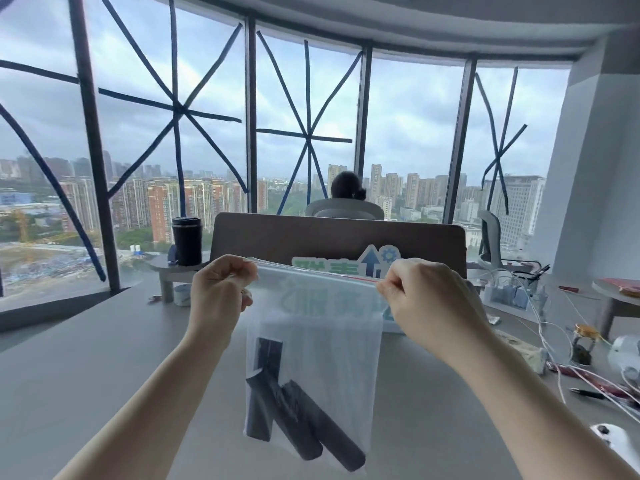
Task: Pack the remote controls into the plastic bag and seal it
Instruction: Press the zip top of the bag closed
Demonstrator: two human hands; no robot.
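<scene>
A clear plastic bag (332, 327) hangs above the grey table (104, 358), held up by its top edge. Three black remote controls (298, 417) lie inside at the bottom, leaning against each other. My left hand (221, 289) pinches the bag's top left corner. My right hand (426, 299) pinches the top right end, at the zip strip with its red line. The strip stretches taut between both hands.
A brown partition (339, 237) with a green and blue sign (346, 265) stands behind the bag. A black tumbler (187, 240) sits on a small shelf at the left. Wires, a pen (588, 393) and small devices crowd the right side. A person sits beyond the partition.
</scene>
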